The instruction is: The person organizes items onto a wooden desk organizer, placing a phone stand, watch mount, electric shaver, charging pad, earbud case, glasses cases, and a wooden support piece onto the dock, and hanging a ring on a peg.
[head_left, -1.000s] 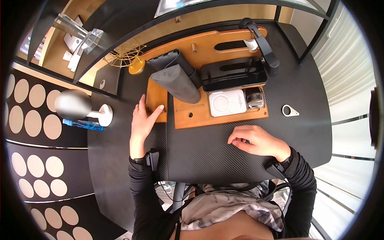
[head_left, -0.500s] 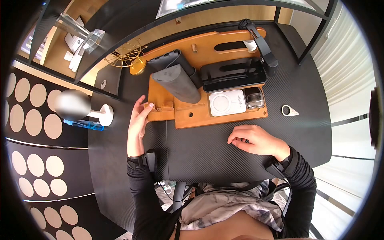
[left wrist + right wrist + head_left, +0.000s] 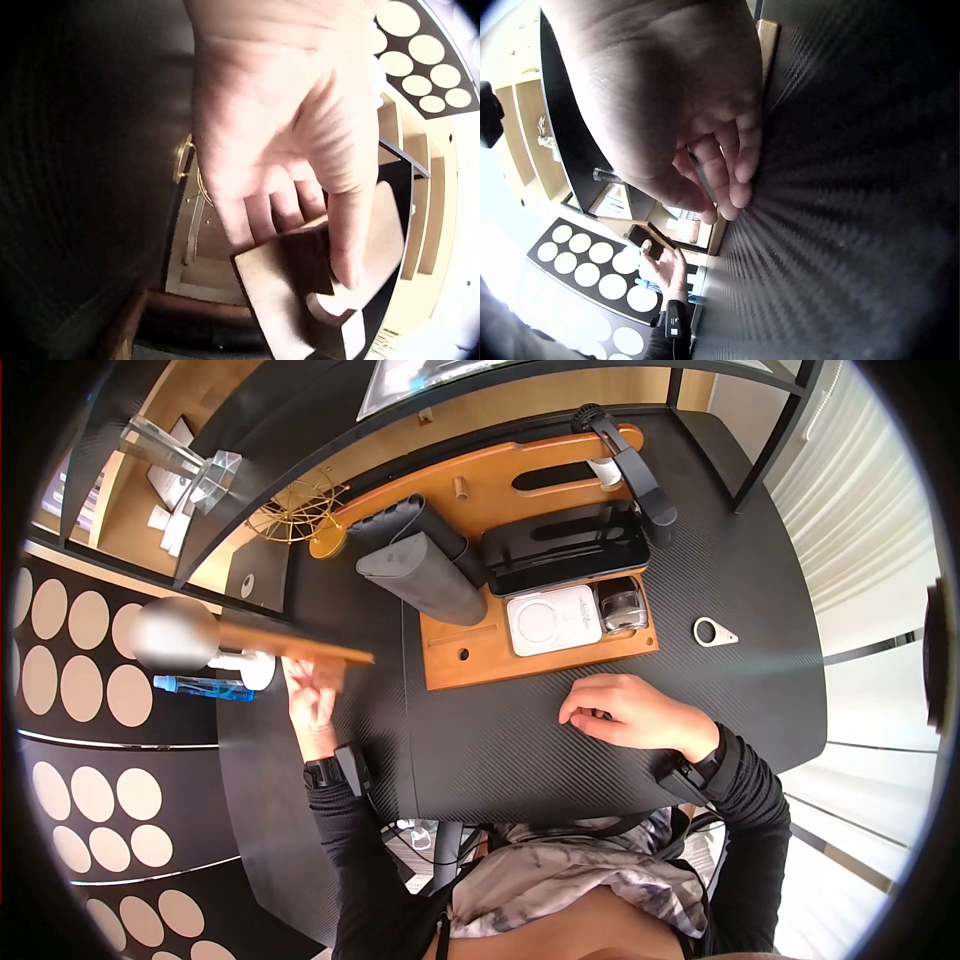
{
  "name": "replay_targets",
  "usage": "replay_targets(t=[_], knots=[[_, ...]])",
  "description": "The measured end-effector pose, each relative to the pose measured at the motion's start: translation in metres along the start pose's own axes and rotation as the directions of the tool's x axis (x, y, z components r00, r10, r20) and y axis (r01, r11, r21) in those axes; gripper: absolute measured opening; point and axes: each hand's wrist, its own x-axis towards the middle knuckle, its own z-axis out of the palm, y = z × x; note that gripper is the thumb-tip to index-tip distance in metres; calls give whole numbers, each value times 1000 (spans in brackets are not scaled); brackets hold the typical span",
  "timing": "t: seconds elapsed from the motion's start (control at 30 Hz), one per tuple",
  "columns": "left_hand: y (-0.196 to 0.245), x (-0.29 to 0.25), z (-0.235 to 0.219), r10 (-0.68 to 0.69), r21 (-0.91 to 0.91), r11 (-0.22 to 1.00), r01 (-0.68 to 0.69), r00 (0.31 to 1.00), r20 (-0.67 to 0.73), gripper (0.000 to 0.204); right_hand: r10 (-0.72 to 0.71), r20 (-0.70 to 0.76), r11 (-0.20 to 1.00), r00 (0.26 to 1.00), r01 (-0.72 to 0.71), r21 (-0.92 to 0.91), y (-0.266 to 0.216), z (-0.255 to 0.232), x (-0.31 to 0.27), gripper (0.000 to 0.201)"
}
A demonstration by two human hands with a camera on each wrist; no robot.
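A flat wooden piece [image 3: 300,644], blurred in the head view, is held up by my left hand [image 3: 314,695] at the left of the desk. In the left wrist view the thumb of my left hand [image 3: 289,127] lies over the wooden piece [image 3: 281,292] near its notch, with the fingers behind it. My right hand [image 3: 640,712] rests on the black desk below the wooden organizer [image 3: 440,672], fingers loosely curled around nothing; the right wrist view shows the same hand [image 3: 675,112] with nothing in it.
The organizer carries a grey case [image 3: 425,580], a black tray [image 3: 565,545], a white charger [image 3: 555,620] and a watch [image 3: 622,605]. A white ring-shaped object [image 3: 714,632] lies at right. At left stand a white round-headed object [image 3: 258,670] and a blue bottle [image 3: 205,688].
My left hand has taken hold of the wooden piece at the organizer's left end and lifted it away to the left. The right hand stays in place; the head view has shifted slightly.
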Motion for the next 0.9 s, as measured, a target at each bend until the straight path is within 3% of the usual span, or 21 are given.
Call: replay_targets(t=[0.07, 0.1, 0.17, 0.23, 0.27, 0.3, 0.43, 0.5, 0.6, 0.67, 0.7, 0.77, 0.83, 0.9], knots=[[1, 5, 20, -87, 156, 987, 34, 935, 343, 74, 3, -3, 1000, 1000, -3, 2, 0, 0, 0, 9], [4, 2, 57, -216, 172, 966, 191, 966, 141, 69, 4, 0, 1000, 1000, -4, 4, 1, 0, 0, 9], [-8, 3, 94, -273, 259, 935, 244, 959, 82, 66, 6, 7, 1000, 1000, -6, 5, 1, 0, 0, 9], [-41, -5, 51, -198, 283, 945, 164, 976, 95, 64, 14, -1, 1000, 1000, -14, 17, 0, 0, 0, 9], [-44, 8, 80, -163, 323, 943, 84, 960, 227, 66, 15, 0, 1000, 1000, -15, 15, 0, 0, 0, 9], [-39, 8, 110, -295, 393, 890, 229, 948, 117, 68, 11, -3, 1000, 1000, -11, 16, 1, 0, 0, 9], [-63, 2, 88, -328, 475, 856, 204, 925, 193, 75, -2, 0, 1000, 1000, 2, -1, 1, 0, -1, 9], [-59, 4, 103, -311, 401, 883, 245, 944, 108, 73, -11, -1, 1000, 1000, 11, -5, 1, 0, -1, 10], [-62, 4, 105, -283, 400, 889, 222, 954, 102, 70, -7, -2, 1000, 1000, 7, -13, -4, -2, -1, 10], [-68, 3, 82, -263, 429, 883, 190, 958, 117, 69, 20, -19, 1000, 1000, -20, -16, -11, -6, -2, 10], [-74, 0, 72, -240, 456, 876, 157, 962, 130, 69, 12, -49, 996, 999, -16, -87, -15, -12, -4, 12], [-66, 1, 92, -253, 476, 860, 183, 963, 87, 66, 24, -139, 986, 990, -46, -158, -22, -31, -12, 15], [-63, 1, 98, -277, 465, 856, 226, 960, 45, 67, -147, -360, 963, 921, 51, -263, -14, -57, -21, 14], [-68, 1, 84, -286, 443, 870, 216, 953, 96, 71, 81, -519, 951, 851, -221, -216, -17, -90, -42, 11]])
